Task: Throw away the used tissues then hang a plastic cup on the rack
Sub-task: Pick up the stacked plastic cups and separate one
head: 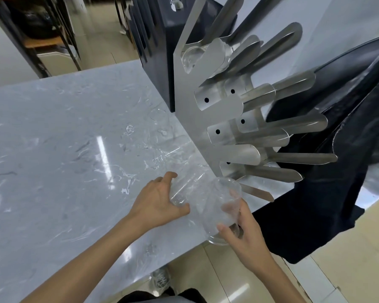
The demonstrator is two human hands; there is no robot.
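Left hand point(160, 202): we grip the lying stack of clear cups point(179, 189) on the table point(53, 149).
Right hand point(243, 232): we grasp one plastic cup point(221, 206), at the table edge below the rack point(206, 132).
Risk: thin wall may buckle or slip; mouth could miss a peg point(271, 173).
Surroundings: black bin bag point(337, 193) beside the rack; a cup already hangs on an upper peg.
Tissues: none visible.

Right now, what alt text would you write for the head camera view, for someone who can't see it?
Two bare hands work clear plastic cups at a grey marble table's edge: the left hand grips a stack lying on its side, the right hand holds one cup. Just beyond stands a metal rack of flat pegs, one cup hanging near its top.
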